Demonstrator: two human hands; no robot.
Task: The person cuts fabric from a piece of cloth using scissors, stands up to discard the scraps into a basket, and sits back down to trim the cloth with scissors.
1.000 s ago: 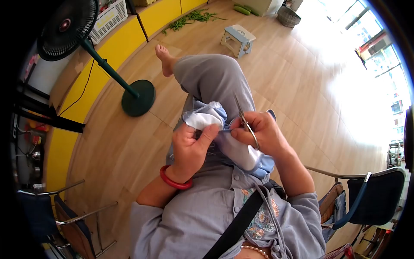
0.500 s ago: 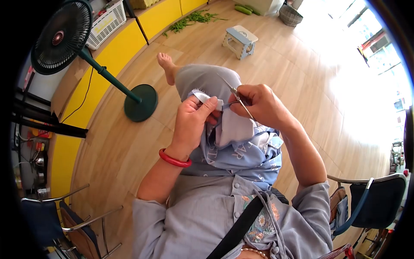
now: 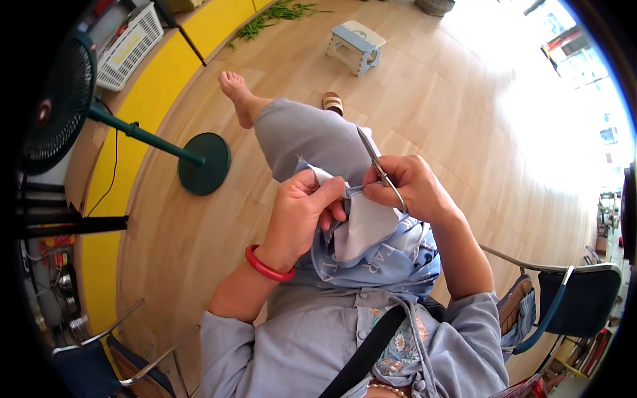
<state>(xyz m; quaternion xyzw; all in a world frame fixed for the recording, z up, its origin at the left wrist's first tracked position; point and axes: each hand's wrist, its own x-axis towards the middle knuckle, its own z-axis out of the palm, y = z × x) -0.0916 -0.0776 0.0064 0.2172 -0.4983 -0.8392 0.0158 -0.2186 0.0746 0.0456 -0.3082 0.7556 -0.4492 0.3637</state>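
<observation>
Over my lap lies a bunched blue fabric (image 3: 355, 268) with white lettering and a paler underside. My left hand (image 3: 302, 205), a red bangle on its wrist, is closed, pinching a frayed edge of the fabric between thumb and fingers. Scissors (image 3: 375, 159) sit in my right hand (image 3: 415, 189), blades pointing up and away from me. The thumb and fingers of that hand also seem to pinch the fabric's edge, a short stretch from my left hand. The scissor handles are partly hidden by my fingers.
A green fan (image 3: 202, 162) stands left on the wooden floor. Ahead are a small folding stool (image 3: 356, 46), a sandal (image 3: 332, 102) and scattered green vegetables (image 3: 272, 20). Chairs stand to my right (image 3: 577, 302) and lower left (image 3: 86, 368). A white basket (image 3: 131, 50) rests above yellow panels.
The view has shifted, bringing the sandal into sight beyond my knee. My right hand has come down to the fabric edge, and the scissors have turned to point more upright.
</observation>
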